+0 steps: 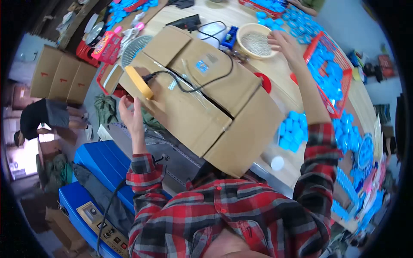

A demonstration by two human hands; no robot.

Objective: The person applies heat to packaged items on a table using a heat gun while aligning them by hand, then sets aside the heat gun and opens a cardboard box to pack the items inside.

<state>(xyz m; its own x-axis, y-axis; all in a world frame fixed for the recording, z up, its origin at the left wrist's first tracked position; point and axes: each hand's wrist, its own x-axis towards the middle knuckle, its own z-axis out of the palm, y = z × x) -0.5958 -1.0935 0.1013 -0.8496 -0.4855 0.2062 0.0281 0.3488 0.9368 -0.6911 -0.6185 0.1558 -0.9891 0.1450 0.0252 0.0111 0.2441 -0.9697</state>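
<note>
A large closed cardboard box (245, 133) lies across the table in front of my body. On its top rests a yellow-orange bar (138, 81), with a black plug and cable (185, 90) trailing from it over the flaps. My left hand (131, 115) is beside the box's left side, fingers apart and nothing seen in it. Out at the far right, my right hand (282, 44) is at the rim of a cream bowl (241, 32) of small pale pieces. Its fingers are stretched out, and I see nothing held.
Red baskets (307, 53) and loose piles of blue plastic parts (294, 131) cover the right side. A white round cap (277, 163) sits near the front edge. At left stand a blue machine with knobs (103, 225) and stacked cartons (62, 77); a person (43, 118) bends over behind.
</note>
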